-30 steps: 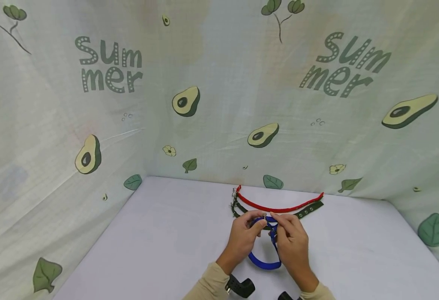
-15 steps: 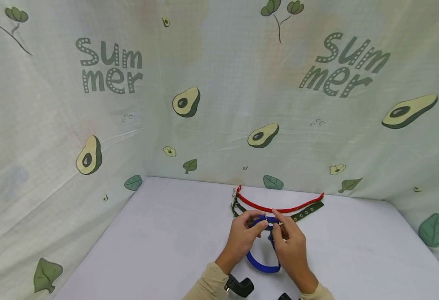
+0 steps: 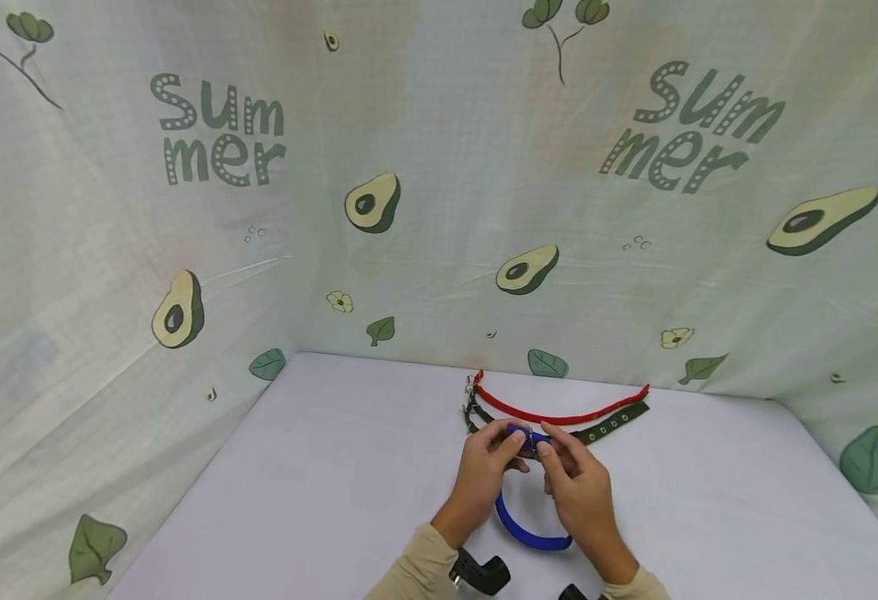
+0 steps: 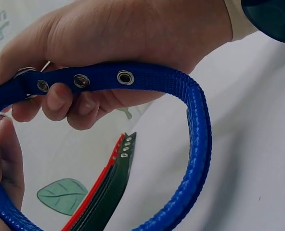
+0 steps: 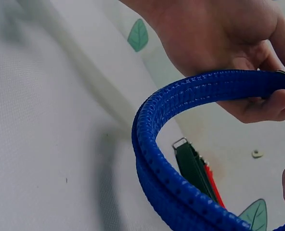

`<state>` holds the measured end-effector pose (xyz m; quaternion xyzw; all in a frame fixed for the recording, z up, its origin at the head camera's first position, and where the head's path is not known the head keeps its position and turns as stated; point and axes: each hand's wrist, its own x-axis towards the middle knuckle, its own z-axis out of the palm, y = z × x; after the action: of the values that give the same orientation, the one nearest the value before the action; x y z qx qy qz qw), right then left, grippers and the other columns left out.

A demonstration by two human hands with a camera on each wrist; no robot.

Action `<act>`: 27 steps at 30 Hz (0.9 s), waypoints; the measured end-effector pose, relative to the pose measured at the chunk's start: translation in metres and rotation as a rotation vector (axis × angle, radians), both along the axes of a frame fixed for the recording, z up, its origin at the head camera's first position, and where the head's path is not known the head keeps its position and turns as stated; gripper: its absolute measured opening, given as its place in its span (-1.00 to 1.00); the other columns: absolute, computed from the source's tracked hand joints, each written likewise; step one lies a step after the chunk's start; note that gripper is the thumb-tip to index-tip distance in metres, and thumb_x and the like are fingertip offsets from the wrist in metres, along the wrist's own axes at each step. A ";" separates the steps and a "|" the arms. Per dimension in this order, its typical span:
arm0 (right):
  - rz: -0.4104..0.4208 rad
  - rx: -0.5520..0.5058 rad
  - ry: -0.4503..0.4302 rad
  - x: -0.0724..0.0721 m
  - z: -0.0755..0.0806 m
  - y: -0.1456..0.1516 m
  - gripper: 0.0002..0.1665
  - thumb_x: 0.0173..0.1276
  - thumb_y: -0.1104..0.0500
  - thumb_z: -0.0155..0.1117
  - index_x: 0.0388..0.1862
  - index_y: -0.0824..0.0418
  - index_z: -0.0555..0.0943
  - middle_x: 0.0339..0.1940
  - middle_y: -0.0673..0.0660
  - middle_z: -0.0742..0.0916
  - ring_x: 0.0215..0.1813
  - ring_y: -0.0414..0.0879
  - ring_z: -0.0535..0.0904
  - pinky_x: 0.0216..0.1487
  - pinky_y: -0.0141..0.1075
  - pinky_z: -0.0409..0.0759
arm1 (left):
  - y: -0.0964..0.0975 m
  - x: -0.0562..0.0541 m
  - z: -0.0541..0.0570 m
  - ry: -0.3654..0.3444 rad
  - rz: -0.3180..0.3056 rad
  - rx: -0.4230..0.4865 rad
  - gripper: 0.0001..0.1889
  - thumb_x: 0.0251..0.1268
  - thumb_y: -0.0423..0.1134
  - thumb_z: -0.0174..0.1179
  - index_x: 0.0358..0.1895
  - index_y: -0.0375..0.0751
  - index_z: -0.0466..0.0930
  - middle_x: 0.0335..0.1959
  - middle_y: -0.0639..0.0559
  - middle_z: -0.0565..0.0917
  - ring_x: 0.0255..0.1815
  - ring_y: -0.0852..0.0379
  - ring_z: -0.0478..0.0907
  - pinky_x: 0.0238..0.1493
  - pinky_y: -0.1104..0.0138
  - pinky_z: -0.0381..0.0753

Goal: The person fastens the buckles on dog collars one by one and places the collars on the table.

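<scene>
A blue pet collar, bent into a loop, is held up between both hands over the table. My left hand pinches it at the top of the loop, near a metal buckle half covered by fingers. Metal eyelets line the flat strap in the left wrist view, which passes across the left fingertips. My right hand pinches the same small stretch from the other side, thumb and fingers facing the left ones. The padded part of the collar curves down below the hands.
Beyond the hands a red collar and a dark green collar with eyelets lie side by side on the white table. A printed cloth hangs behind the table's far edge. Black wrist-worn devices sit near the sleeves.
The blue strap section hanging between the hands has been drawn up under the fingers, leaving the loop open below. My right hand has shifted slightly left, its thumb now closer to the left thumb.
</scene>
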<state>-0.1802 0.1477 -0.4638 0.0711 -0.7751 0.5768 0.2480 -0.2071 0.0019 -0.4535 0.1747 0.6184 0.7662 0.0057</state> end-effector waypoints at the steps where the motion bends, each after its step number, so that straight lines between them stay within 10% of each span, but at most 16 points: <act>1: 0.000 -0.004 -0.004 0.000 0.000 0.000 -0.64 0.46 0.23 0.30 0.21 0.18 0.63 -0.38 0.07 0.66 -0.57 -0.14 0.51 -0.59 -0.34 0.49 | 0.000 0.000 0.000 0.003 -0.005 0.010 -0.66 0.55 -0.22 0.10 0.14 -0.46 0.53 -0.08 -0.11 0.66 -0.21 0.05 0.65 -0.17 0.31 0.68; 8: 0.038 0.000 -0.027 0.000 0.003 0.000 -0.61 0.39 0.17 0.39 0.17 0.19 0.65 0.06 0.12 0.70 -0.02 -0.17 0.69 -0.11 -0.42 0.64 | 0.002 0.002 -0.001 0.050 -0.011 -0.010 -0.72 0.54 -0.24 0.12 0.13 -0.34 0.55 -0.07 -0.07 0.65 -0.13 0.10 0.68 -0.11 0.27 0.69; 15: 0.006 -0.024 -0.063 0.004 0.006 -0.001 -0.73 0.40 0.19 0.37 0.05 0.18 0.63 -0.33 0.09 0.68 -0.53 -0.11 0.52 -0.56 -0.35 0.52 | 0.004 0.003 -0.001 0.066 -0.011 -0.025 -0.69 0.55 -0.25 0.09 0.14 -0.42 0.52 -0.10 -0.08 0.70 -0.15 0.13 0.67 -0.12 0.25 0.69; 27: 0.036 -0.148 -0.070 0.002 0.005 0.000 -0.77 0.39 0.31 0.35 -0.02 0.28 0.58 -0.40 0.14 0.63 -0.59 -0.15 0.49 -0.60 -0.34 0.50 | 0.004 0.002 -0.001 -0.017 0.002 0.103 -0.68 0.60 -0.24 0.01 0.14 -0.48 0.41 -0.14 -0.16 0.70 -0.23 0.09 0.67 -0.18 0.28 0.69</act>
<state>-0.1780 0.1475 -0.4589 0.0462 -0.7370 0.6391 0.2151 -0.2055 0.0060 -0.4549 0.1678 0.5782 0.7985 0.0013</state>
